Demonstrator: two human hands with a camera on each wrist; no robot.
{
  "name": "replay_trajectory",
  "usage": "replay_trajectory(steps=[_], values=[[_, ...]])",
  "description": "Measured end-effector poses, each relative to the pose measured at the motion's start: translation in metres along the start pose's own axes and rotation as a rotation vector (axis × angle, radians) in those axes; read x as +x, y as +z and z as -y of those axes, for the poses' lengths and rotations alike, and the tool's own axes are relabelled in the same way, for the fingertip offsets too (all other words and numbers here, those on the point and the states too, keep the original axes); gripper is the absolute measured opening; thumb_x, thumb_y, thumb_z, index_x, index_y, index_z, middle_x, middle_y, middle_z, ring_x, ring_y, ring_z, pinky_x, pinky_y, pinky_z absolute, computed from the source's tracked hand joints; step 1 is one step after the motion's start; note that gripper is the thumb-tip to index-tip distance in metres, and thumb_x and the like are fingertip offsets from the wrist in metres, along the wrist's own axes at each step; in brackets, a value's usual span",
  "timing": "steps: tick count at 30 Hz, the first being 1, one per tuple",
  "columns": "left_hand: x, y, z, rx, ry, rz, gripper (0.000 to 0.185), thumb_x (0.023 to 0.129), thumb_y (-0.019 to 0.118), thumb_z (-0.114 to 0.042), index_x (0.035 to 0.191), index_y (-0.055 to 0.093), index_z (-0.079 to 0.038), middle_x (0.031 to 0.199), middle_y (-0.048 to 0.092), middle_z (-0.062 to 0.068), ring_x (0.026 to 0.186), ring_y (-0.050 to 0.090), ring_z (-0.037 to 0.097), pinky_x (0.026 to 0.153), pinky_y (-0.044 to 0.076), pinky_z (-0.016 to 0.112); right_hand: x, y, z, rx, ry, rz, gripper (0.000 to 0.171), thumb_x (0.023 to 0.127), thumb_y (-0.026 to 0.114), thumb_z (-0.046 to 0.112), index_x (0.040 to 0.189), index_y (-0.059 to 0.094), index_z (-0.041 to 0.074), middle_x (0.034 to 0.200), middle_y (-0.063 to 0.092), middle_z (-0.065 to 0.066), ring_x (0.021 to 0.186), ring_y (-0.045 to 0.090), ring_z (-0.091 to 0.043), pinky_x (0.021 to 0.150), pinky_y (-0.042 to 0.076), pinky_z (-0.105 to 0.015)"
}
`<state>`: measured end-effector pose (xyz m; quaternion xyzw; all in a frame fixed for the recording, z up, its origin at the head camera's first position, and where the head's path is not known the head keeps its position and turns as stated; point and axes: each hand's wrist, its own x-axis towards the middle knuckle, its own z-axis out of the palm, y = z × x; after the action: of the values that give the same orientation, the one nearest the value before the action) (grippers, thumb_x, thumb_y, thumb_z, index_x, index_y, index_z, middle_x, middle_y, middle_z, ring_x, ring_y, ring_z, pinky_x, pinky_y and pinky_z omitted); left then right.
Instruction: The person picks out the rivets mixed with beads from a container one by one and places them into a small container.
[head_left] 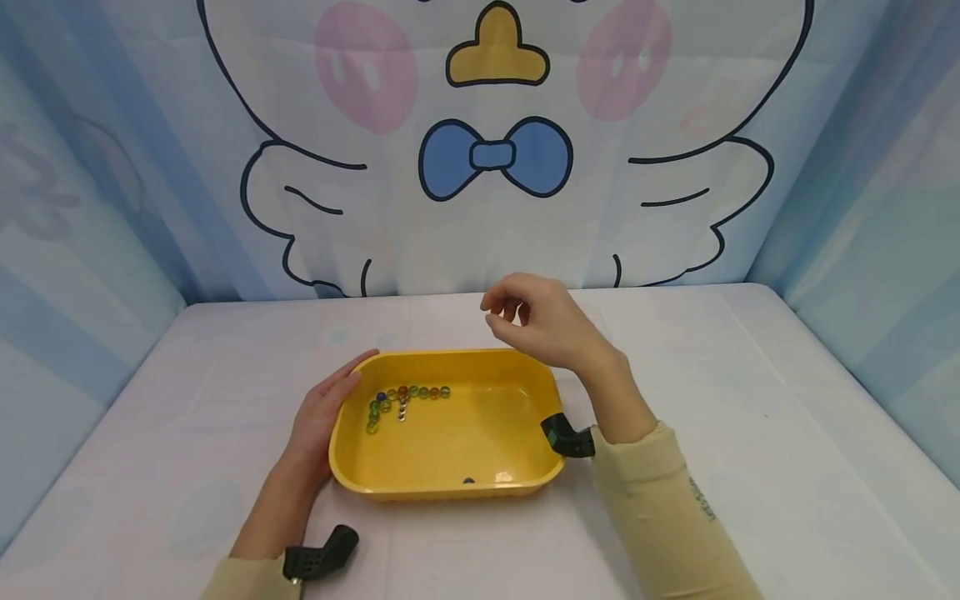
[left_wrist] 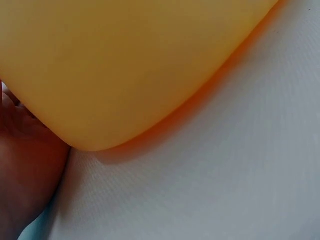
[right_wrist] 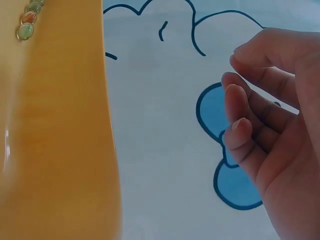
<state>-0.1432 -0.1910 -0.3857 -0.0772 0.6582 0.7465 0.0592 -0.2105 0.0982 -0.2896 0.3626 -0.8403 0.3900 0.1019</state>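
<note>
Looking light and stiff, the yellow tub [head_left: 480,429] of probably slippery marbles [head_left: 413,392] seems best held by its rim [head_left: 420,493], with the left hand [head_left: 318,417] lying straight-fingered along its left side, the right hand [head_left: 542,321] raised, loosely curled, holding nothing visible, and the white table [head_left: 750,467] supporting it.

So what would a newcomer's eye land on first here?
Probably the bright yellow tray in the middle of the white table, with glass marbles in a bent line toward its far left corner. Next, the right hand, raised by the tray's far right corner, and the big blue bow on the backdrop behind.
</note>
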Motion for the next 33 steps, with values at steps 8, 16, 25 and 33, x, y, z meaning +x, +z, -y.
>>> replay_trajectory(steps=[8,16,25,33], values=[[-0.001,-0.001,-0.001,0.024,0.004,-0.002,0.049,0.109,0.041,-0.034,0.155,0.043,-0.017,0.156,0.042,-0.003,0.14,0.04,0.011,0.109,0.037,0.023,0.007,0.008,0.002,-0.018,-0.035,0.028,0.009,0.092,0.067,0.003,0.099,0.07,0.004,0.094,0.066,-0.003,0.082,0.055,-0.017,0.07,0.051,-0.034],[0.0,-0.001,0.0,0.023,0.005,0.003,0.049,0.109,0.041,-0.035,0.155,0.043,-0.018,0.155,0.043,-0.003,0.139,0.041,0.012,0.109,0.038,0.022,0.011,0.018,0.002,-0.058,-0.078,0.072,0.007,0.091,0.068,0.005,0.097,0.07,0.005,0.092,0.065,-0.002,0.081,0.055,-0.016,0.069,0.05,-0.029],[0.0,0.0,0.0,0.02,0.001,0.003,0.048,0.109,0.041,-0.034,0.154,0.045,-0.019,0.154,0.044,-0.004,0.139,0.041,0.011,0.109,0.038,0.023,0.015,0.033,0.002,-0.087,-0.091,0.15,0.008,0.092,0.067,0.006,0.099,0.069,0.004,0.091,0.063,-0.001,0.081,0.054,-0.016,0.075,0.052,-0.031],[0.001,-0.001,0.001,0.031,0.006,-0.003,0.048,0.109,0.041,-0.035,0.154,0.045,-0.019,0.154,0.044,-0.004,0.138,0.042,0.011,0.109,0.039,0.023,0.018,0.046,0.007,-0.139,-0.084,0.215,0.007,0.092,0.067,0.008,0.099,0.069,0.008,0.091,0.063,0.001,0.082,0.055,-0.015,0.074,0.049,-0.023]])
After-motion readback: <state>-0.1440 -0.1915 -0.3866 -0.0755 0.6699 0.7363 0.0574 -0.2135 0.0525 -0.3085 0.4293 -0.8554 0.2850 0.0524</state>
